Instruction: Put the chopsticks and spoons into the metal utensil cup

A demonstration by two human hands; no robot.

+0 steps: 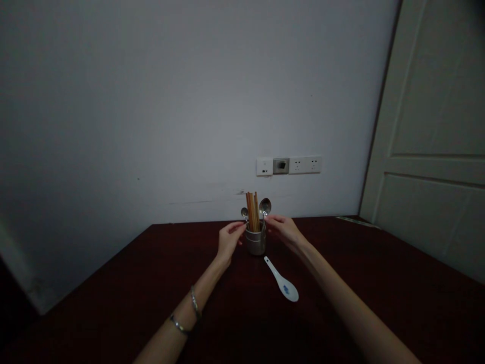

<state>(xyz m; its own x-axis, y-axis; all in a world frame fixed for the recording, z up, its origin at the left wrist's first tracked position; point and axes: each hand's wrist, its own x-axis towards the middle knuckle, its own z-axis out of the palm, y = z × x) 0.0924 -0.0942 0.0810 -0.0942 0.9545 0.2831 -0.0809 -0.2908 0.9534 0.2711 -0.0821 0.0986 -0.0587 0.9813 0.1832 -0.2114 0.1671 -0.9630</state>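
A small metal utensil cup stands near the far edge of a dark red table. It holds several wooden chopsticks and two metal spoons, a larger one and a smaller one. My left hand reaches the cup's left rim, its fingertips pinched by the smaller spoon's handle. My right hand is at the right rim, fingers closed round the larger spoon's handle. A white ceramic spoon with a blue mark lies on the table in front of the cup.
A plain wall rises just behind the table, with a row of sockets and switches above the cup. A pale door stands at the right. Two bracelets circle my left wrist.
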